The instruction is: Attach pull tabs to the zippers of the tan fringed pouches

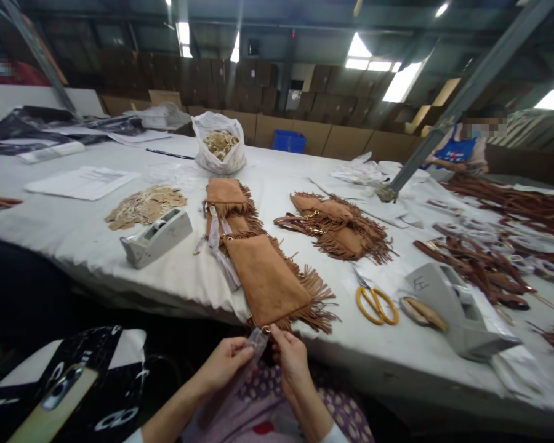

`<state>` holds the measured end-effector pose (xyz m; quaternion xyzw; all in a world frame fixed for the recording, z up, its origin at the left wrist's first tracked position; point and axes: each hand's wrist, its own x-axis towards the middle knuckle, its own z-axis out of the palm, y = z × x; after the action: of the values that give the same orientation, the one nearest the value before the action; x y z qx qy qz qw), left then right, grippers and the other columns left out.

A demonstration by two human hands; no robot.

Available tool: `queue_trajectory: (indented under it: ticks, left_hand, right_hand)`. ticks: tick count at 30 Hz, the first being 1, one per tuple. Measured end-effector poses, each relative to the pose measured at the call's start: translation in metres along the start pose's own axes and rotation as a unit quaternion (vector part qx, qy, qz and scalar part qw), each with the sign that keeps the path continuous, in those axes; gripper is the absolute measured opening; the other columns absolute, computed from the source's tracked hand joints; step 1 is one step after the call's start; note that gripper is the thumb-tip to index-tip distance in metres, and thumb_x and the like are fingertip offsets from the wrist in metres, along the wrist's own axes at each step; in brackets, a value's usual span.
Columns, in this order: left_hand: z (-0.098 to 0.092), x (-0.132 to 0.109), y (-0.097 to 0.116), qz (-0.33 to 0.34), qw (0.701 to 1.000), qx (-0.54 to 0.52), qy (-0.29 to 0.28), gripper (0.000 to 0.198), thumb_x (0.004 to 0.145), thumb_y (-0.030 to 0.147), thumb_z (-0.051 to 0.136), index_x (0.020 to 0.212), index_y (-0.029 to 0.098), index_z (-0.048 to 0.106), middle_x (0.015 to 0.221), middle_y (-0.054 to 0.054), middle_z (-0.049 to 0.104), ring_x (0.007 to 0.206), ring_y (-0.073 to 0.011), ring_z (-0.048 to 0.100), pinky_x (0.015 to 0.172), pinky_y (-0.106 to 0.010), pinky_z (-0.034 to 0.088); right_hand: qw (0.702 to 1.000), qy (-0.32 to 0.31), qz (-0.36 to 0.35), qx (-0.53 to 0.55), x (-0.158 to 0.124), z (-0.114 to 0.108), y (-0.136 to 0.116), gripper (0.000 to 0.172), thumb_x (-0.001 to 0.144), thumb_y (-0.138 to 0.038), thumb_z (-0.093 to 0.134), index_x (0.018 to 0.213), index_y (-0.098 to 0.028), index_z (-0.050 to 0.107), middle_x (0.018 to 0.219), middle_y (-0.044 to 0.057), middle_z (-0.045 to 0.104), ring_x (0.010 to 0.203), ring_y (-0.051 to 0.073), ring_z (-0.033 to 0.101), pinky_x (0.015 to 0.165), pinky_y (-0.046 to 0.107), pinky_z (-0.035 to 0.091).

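Note:
A tan suede fringed bag [268, 277] lies flat at the near edge of the white table [92, 240], its metal ring end hanging toward me. Below that edge my left hand [224, 363] and my right hand [290, 357] pinch a small clear plastic wrap [258, 340] at the bag's ring. Both hands are closed on the wrap. More fringed bags [228, 200] are stacked behind the near one.
A grey tape dispenser [157, 237] sits left, another [461, 307] right. Yellow-handled scissors [376, 303] lie beside the bag. A second bag pile [339, 224], brown straps [480, 264], paper tags [145, 205] and a plastic sack [219, 149] spread further back. A co-worker [461, 147] sits far right.

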<state>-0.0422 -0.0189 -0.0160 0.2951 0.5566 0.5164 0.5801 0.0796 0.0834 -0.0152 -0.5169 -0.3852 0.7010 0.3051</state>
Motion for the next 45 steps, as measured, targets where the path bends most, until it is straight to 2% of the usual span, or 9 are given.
queue_trajectory:
  ticks: [3,10,14,18,20,24,26,35,45]
  left_hand:
    - [0.003,0.005,0.001,0.019,0.999,0.007,0.031,0.046,0.077,0.055,0.06,0.085,0.01,0.064,0.064,0.0,0.06,0.054,-0.0111,0.048,0.054,-0.023,0.035]
    - [0.003,0.013,0.007,0.023,0.993,0.025,0.115,0.051,0.07,0.061,0.063,0.068,0.01,0.066,0.052,0.003,0.052,0.048,-0.0091,0.04,0.049,-0.022,0.028]
    - [0.0,0.013,0.014,0.024,0.992,-0.002,0.127,0.048,0.065,0.056,0.071,0.076,0.01,0.066,0.059,0.0,0.06,0.051,-0.0114,0.049,0.053,-0.023,0.036]
    - [-0.005,0.011,0.02,0.03,0.989,-0.008,0.145,0.049,0.065,0.058,0.071,0.076,0.011,0.062,0.06,0.0,0.06,0.052,-0.0111,0.05,0.052,-0.022,0.037]
    - [-0.009,0.008,0.022,0.031,0.992,-0.012,0.119,0.051,0.069,0.061,0.066,0.08,0.011,0.062,0.064,-0.001,0.061,0.054,-0.0113,0.051,0.053,-0.022,0.038]
    - [-0.015,-0.005,0.021,-0.009,0.999,-0.015,-0.039,0.052,0.074,0.06,0.063,0.087,0.011,0.067,0.072,-0.004,0.064,0.062,-0.0128,0.054,0.06,-0.023,0.04]
    - [-0.015,-0.009,0.016,-0.029,0.997,-0.037,-0.058,0.049,0.074,0.058,0.064,0.088,0.011,0.069,0.071,-0.004,0.065,0.06,-0.0131,0.054,0.06,-0.023,0.04]
    - [-0.007,-0.013,0.008,0.003,0.996,-0.029,0.083,0.049,0.07,0.058,0.066,0.063,0.01,0.061,0.055,0.0,0.056,0.046,-0.0076,0.04,0.047,-0.021,0.028]
    - [0.007,-0.017,0.012,-0.021,0.989,-0.04,0.144,0.049,0.064,0.059,0.07,0.075,0.011,0.066,0.059,-0.002,0.065,0.037,-0.0083,0.046,0.04,-0.021,0.036]
  right_hand:
    - [0.999,-0.023,-0.007,-0.021,0.001,0.0,0.0,0.043,0.051,-0.051,0.081,0.055,-0.013,0.061,0.043,-0.004,0.047,0.042,0.006,0.033,0.041,0.02,0.022]
    - [0.994,-0.084,0.064,0.001,-0.011,-0.005,-0.002,0.053,0.059,-0.061,0.074,0.076,-0.011,0.071,0.069,0.005,0.067,0.052,0.008,0.048,0.046,0.019,0.032]
    - [0.975,-0.18,0.12,0.042,-0.014,0.003,-0.005,0.046,0.056,-0.051,0.081,0.077,-0.012,0.069,0.065,0.002,0.065,0.051,0.008,0.048,0.047,0.018,0.033]
    - [0.976,-0.181,0.108,0.063,-0.009,0.011,-0.005,0.038,0.054,-0.042,0.085,0.063,-0.013,0.063,0.051,-0.003,0.056,0.045,0.005,0.043,0.044,0.017,0.031]
    - [0.977,-0.177,0.101,0.06,-0.007,0.012,-0.005,0.039,0.053,-0.043,0.085,0.061,-0.013,0.062,0.049,-0.004,0.054,0.044,0.005,0.042,0.043,0.016,0.031]
    - [0.976,-0.185,0.103,0.055,-0.007,0.014,-0.006,0.041,0.052,-0.045,0.085,0.062,-0.013,0.062,0.049,-0.003,0.055,0.044,0.005,0.044,0.043,0.016,0.033]
    - [0.976,-0.185,0.104,0.058,-0.008,0.014,-0.007,0.041,0.052,-0.044,0.085,0.061,-0.013,0.06,0.048,-0.003,0.054,0.043,0.005,0.043,0.043,0.016,0.033]
    - [0.962,-0.234,0.144,0.009,-0.011,0.011,-0.014,0.035,0.055,-0.036,0.085,0.07,-0.013,0.063,0.053,-0.004,0.057,0.044,0.005,0.044,0.044,0.016,0.035]
    - [0.959,-0.258,0.114,-0.021,-0.011,0.021,-0.017,0.032,0.054,-0.036,0.08,0.055,-0.014,0.057,0.043,-0.003,0.053,0.039,0.007,0.044,0.042,0.02,0.033]
